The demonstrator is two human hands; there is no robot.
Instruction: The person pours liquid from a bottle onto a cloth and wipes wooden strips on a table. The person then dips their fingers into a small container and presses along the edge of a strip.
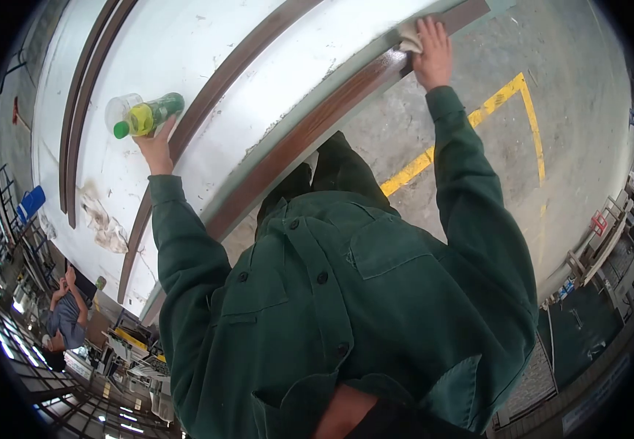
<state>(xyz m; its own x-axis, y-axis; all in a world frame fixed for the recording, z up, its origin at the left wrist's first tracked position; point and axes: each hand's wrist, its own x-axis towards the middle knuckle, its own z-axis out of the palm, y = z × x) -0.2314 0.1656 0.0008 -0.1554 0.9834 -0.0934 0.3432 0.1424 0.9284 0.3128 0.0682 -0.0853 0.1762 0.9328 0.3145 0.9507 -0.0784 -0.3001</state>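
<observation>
My left hand [157,152] is closed around a green plastic bottle [162,110] with a yellow-green label and a green cap, held tilted over the white tabletop. Just behind the bottle, a clear plastic container [118,108] shows in part. At the upper right, my right hand [434,57] presses a folded beige cloth [409,36] onto a long brown wooden strip [317,121]. The strip lies along the near edge of the table, and a wet, shiny patch [384,67] shows beside the cloth.
More brown strips [218,88] lie lengthwise on the white table [273,80]. A stained rag [102,223] rests at its left end. A yellow line [496,99] marks the concrete floor. Another person [68,314] is farther off at lower left.
</observation>
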